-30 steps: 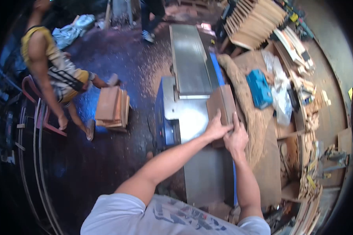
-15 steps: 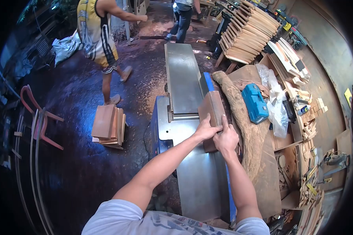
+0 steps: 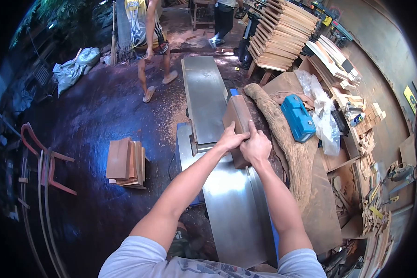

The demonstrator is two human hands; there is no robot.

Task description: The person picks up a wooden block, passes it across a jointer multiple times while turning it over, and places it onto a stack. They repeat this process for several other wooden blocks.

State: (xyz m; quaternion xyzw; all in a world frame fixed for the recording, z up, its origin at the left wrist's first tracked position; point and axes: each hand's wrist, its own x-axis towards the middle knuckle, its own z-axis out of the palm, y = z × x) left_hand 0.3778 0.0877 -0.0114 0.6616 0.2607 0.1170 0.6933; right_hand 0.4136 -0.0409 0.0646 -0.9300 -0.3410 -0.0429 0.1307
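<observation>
**Board held on edge, both hands at centre frame**

Reddish wooden board (image 3: pixel 235 110) stands on its narrow edge on the machine's metal bed (image 3: pixel 236 217), centre of frame. Your left hand (image 3: pixel 232 138) and right hand (image 3: pixel 256 147) both grip it, meeting over the upper edge; some fingers are hidden. The two-handed hold probably keeps it upright and pressed down; the right index finger lies forward along the edge, likely for steadying. Board stack (image 3: pixel 119 159), left of centre, sits on the floor, seemingly within reach yet off the bed. Blue case (image 3: pixel 298 118) rests right, beyond the log (image 3: pixel 282 139).
</observation>
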